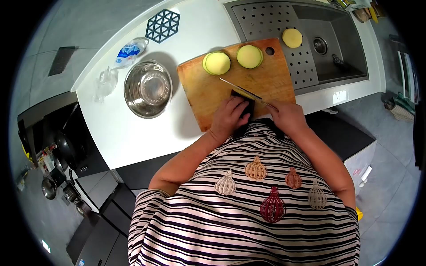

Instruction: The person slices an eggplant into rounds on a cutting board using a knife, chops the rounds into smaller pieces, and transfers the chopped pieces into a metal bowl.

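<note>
A knife (242, 88) is in my right hand (286, 117), its blade slanting up and left over the wooden cutting board (199, 97). My left hand (230, 116) has its fingers curled on a dark piece (249, 106) at the board's near edge. A yellow-green strip shows beside that piece, under the blade; what the piece is, I cannot tell. Farther back on the board lie two round, pale green pieces, a left one (217, 63) and a right one (250, 56).
Left of the board stands a metal bowl (147, 89), with a blue-and-white plastic package (129, 53) and a clear bag (105, 84) beyond it. A dark lattice trivet (163, 25) lies farther back. A yellow round piece (292, 38) sits on the perforated tray (262, 26) by the sink (350, 44).
</note>
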A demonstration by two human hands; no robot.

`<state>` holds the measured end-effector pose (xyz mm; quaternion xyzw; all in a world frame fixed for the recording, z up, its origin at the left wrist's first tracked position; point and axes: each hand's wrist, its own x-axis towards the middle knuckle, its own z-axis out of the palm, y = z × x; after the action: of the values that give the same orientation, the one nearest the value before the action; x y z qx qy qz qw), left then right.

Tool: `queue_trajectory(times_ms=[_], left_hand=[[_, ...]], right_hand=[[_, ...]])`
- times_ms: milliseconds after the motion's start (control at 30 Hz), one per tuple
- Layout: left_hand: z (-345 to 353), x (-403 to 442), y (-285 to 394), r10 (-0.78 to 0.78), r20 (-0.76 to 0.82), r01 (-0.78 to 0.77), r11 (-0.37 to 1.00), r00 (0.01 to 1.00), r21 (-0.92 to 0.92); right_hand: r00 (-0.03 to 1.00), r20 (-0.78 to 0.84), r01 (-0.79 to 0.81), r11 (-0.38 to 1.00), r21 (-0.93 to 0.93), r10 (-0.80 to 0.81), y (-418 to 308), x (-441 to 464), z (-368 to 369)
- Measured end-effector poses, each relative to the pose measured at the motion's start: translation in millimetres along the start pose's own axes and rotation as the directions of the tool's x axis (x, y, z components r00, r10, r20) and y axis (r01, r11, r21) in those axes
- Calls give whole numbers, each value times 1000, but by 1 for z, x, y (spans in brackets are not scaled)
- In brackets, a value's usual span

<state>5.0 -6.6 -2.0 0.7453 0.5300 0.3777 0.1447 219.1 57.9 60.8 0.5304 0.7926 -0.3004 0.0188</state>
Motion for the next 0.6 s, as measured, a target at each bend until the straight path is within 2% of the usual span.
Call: queue_trajectory(times_ms=[100,167,367,600], left_hand=[[1,2,-2,-14,36,16,998,999,-53],[3,1,-3,23,-23,-24,998,999,-50],[4,-2,-3,-6,-21,6,1000,1000,-27],[-1,-1,-5,-47,6,48,998,999,-43]], right_hand=[[999,-24,30,997,-71,-32,-12,-23,-37],[996,84,-1,994,-106,10,-17,-37,-53],[993,114,14,995,-103,-2,-7,-56,-54],[995,95,18,990,-139,-5,-6,-38,-38]])
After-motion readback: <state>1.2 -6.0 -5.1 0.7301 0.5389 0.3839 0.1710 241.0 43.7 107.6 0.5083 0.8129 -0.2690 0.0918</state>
